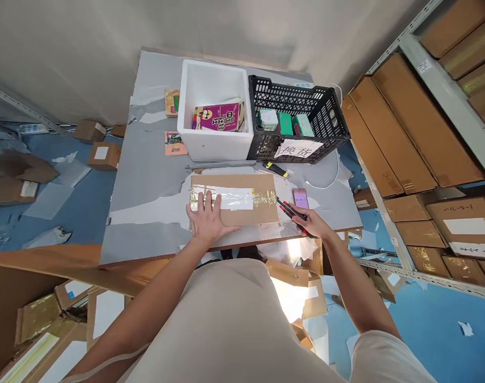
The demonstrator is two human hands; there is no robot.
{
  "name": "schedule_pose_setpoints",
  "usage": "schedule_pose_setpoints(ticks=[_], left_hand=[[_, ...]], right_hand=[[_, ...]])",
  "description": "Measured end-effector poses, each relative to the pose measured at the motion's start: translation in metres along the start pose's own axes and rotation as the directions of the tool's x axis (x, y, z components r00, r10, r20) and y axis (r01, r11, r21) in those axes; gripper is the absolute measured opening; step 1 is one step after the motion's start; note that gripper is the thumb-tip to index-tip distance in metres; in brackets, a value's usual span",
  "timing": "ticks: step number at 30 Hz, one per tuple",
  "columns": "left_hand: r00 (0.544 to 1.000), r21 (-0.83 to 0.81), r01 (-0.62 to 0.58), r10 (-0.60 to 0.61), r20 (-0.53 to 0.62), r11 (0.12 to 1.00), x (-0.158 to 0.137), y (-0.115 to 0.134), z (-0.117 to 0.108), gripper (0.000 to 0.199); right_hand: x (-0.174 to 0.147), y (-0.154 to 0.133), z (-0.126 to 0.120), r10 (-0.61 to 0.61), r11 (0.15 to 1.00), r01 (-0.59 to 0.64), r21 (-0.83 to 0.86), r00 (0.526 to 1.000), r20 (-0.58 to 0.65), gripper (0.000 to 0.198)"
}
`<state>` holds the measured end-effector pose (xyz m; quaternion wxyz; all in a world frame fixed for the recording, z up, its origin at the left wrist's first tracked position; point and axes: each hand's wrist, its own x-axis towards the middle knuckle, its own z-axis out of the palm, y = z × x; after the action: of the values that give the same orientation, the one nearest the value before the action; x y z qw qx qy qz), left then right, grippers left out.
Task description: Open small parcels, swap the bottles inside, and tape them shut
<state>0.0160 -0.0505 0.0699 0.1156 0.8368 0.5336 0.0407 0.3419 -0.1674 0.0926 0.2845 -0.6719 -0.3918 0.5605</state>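
L hand (207, 219) splayed on flat, shiny-taped cardbd box (248, 216); R hand (312, 222) grips cutter (287, 208).

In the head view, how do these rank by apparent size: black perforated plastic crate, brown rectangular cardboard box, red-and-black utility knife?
Largest to smallest:
1. Black crate
2. Cardboard box
3. Utility knife, partly hidden

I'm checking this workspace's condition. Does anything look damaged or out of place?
Yes: the grey table cover is torn, with ragged pale patches showing around the box under the left hand. White scraps also litter the blue floor.
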Motion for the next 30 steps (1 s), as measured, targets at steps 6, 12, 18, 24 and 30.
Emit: schedule_pose_setpoints(ticks=[6,12,18,24,30], left_hand=[[1.000,-0.023,-0.012,0.013,0.010,1.000,0.001,0.000,0.001,0.102],[1.000,0.020,-0.029,0.029,0.000,0.999,0.001,-0.002,0.006,0.097],[0.999,0.028,-0.041,0.041,-0.019,0.999,0.001,-0.004,0.008,0.096],[0.998,0.004,-0.018,0.018,-0.068,1.000,0.005,-0.002,0.008,0.099],[0.997,-0.048,0.048,-0.050,-0.057,0.998,0.004,0.010,0.004,0.105]], right_hand=[[-0.008,0.002,0.016,0.028,0.998,-0.024,0.055,0.997,-0.070,0.070],[-0.022,0.021,0.023,-0.024,0.996,0.034,0.088,0.994,-0.107,0.074],[-0.026,0.027,0.023,-0.028,0.992,0.037,0.124,0.997,-0.079,0.078],[-0.030,0.031,0.052,-0.045,0.980,0.092,0.175,0.965,-0.258,0.078],[-0.047,0.051,0.063,-0.016,0.942,0.160,0.294,0.898,-0.440,0.077]])
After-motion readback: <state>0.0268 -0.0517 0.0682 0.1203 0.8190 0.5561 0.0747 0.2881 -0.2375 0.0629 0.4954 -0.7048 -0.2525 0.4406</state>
